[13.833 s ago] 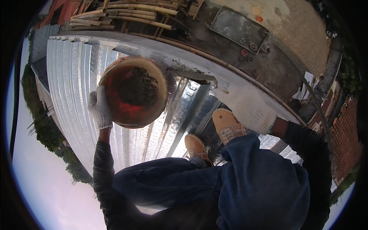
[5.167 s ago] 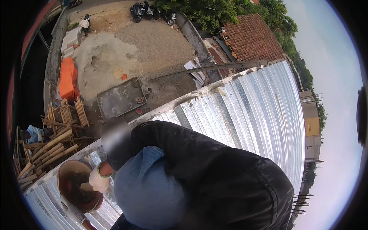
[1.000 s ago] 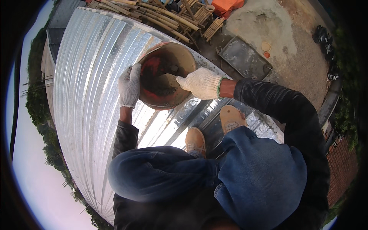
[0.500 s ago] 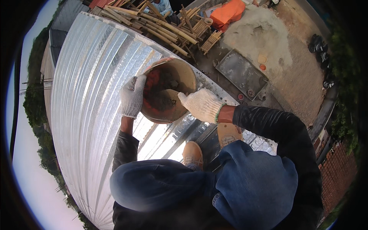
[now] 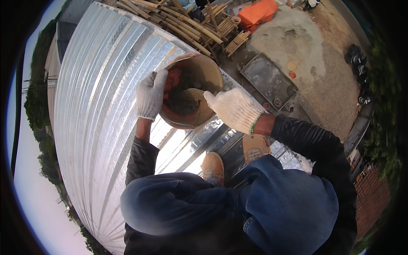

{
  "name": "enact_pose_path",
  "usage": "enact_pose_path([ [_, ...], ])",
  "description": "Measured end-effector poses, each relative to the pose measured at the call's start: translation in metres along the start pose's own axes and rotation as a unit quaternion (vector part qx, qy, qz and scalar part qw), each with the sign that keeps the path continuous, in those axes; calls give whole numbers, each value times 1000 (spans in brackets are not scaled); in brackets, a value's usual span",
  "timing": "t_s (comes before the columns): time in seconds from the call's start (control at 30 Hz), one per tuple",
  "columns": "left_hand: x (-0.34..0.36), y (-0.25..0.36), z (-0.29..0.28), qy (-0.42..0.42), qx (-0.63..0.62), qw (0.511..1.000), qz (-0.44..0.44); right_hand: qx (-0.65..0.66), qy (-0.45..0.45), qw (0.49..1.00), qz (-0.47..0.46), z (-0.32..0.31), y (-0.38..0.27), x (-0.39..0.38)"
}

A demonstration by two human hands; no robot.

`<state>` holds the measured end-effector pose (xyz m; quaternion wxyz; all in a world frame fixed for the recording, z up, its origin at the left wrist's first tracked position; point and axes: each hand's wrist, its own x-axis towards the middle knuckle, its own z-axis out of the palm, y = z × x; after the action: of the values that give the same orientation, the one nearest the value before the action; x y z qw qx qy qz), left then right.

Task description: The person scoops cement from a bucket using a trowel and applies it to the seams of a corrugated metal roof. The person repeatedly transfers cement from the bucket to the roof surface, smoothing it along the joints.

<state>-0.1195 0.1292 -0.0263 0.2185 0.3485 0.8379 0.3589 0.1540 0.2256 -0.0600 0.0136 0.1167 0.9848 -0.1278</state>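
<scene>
My gloved left hand (image 5: 151, 94) is closed on the left rim of a round bucket (image 5: 208, 70), reddish inside with dark grey mortar. My gloved right hand (image 5: 233, 109) is closed at the bucket's right side, gripping a flat tool (image 5: 190, 94) that dips into the mortar; its handle is hidden in my fingers. The bucket is tilted over the corrugated metal roofing (image 5: 97, 106), near its far edge. My two tan shoes (image 5: 212, 165) stand on the sheet below, between my forearms.
Beyond the roof edge, down on the ground, lie stacked bamboo poles (image 5: 187, 29), an orange tarp (image 5: 257, 15), a grey mixing trough (image 5: 267, 76) and small round containers (image 5: 292, 68). A person in light blue (image 5: 189, 5) is among the bamboo. Motorcycles (image 5: 357, 72) stand at right, above tiled roofing (image 5: 372, 195).
Earlier my right hand was out at the roof edge; since about a second ago it has been at the bucket with the tool. In the last half second both hands and bucket shifted slightly.
</scene>
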Motion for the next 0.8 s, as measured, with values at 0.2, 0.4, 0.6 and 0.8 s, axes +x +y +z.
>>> enact_pose_path([
  [0.2,3,3,0,6,69,997,37,55,-42,990,120,9,10,13],
  [0.4,5,5,2,13,101,994,45,-18,-37,996,85,19,-44,-7],
  [0.6,2,9,2,12,110,993,51,13,-55,993,107,21,-41,-2],
  [0.8,2,6,1,-6,125,991,39,13,-29,993,117,29,-44,-4],
])
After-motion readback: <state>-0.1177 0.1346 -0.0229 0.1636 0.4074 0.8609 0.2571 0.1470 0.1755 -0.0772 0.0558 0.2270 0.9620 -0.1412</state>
